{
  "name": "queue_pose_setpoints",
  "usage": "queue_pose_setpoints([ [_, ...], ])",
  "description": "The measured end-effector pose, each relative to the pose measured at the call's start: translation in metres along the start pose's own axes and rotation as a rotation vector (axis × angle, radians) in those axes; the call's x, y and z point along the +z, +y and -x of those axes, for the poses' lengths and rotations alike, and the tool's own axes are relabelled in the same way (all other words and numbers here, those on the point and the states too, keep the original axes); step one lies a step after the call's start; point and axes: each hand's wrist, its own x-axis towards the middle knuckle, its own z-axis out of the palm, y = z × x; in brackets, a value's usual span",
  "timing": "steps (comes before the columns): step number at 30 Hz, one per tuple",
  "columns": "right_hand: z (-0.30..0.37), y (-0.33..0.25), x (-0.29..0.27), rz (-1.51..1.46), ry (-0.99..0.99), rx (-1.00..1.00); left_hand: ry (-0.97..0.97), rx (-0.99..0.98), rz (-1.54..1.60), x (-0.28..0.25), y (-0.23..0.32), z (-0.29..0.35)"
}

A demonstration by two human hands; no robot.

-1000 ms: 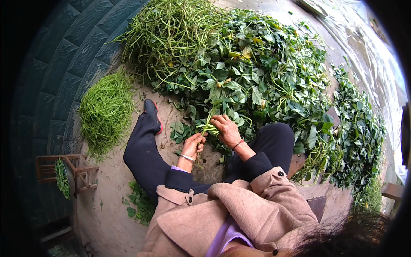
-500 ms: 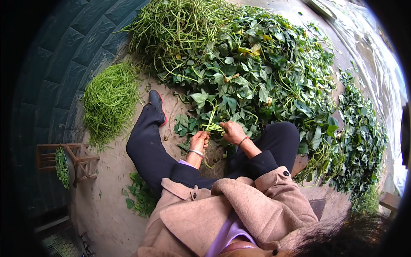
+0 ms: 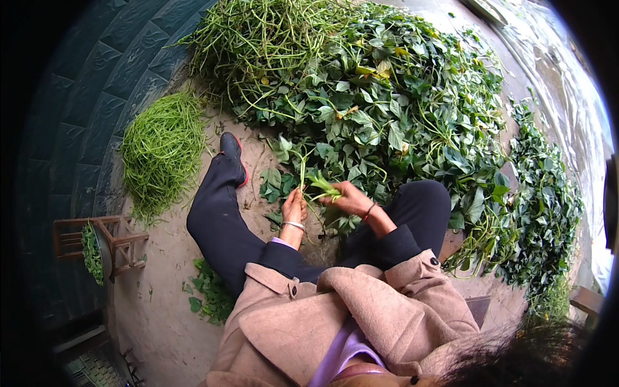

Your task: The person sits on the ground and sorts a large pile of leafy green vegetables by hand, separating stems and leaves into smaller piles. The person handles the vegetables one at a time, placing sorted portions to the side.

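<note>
My left hand (image 3: 295, 208) is closed around a leafy vine (image 3: 303, 169), which stands up from the fist with a pale leaf at its tip. Just to the right, my right hand (image 3: 350, 198) grips a small bunch of green stems (image 3: 324, 186), its cut-looking ends pointing left. A small gap separates the two hands between my knees. Beyond them spreads a big heap of leafy vines (image 3: 400, 122), with a mass of bare, tangled vines (image 3: 258, 55) at its far left. A neat pile of thin green stems (image 3: 162, 151) lies left of my shoe.
At the left stands a small wooden chair (image 3: 122, 251) with a round tray of greens (image 3: 92, 253) on it. Loose leaves (image 3: 213, 291) lie beside my left thigh. Clear plastic sheeting (image 3: 561, 84) runs along the right, and dark tiles (image 3: 97, 103) line the left.
My hands, close together before, have moved apart. The left one has shifted slightly left with the vine, while the stem bunch in the right has turned, its ends now pointing up-left.
</note>
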Motion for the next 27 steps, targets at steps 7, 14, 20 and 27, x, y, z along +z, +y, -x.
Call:
queue_pose_setpoints([
  [7, 0.002, 0.011, -0.013, 0.523, 0.415, -0.042, -0.118, -0.003, -0.087, 0.004, 0.021, 0.004],
  [14, -0.006, 0.018, -0.016, 0.513, 0.563, -0.185, -0.175, 0.192, -0.366, 0.008, 0.035, 0.012],
  [20, 0.003, -0.031, -0.006, 0.565, 0.586, -0.582, -0.379, -0.133, -0.067, -0.004, 0.044, 0.012],
  [27, 0.002, -0.034, -0.008, 0.615, 0.597, -0.645, -0.665, -0.396, 0.171, -0.002, 0.043, 0.014],
])
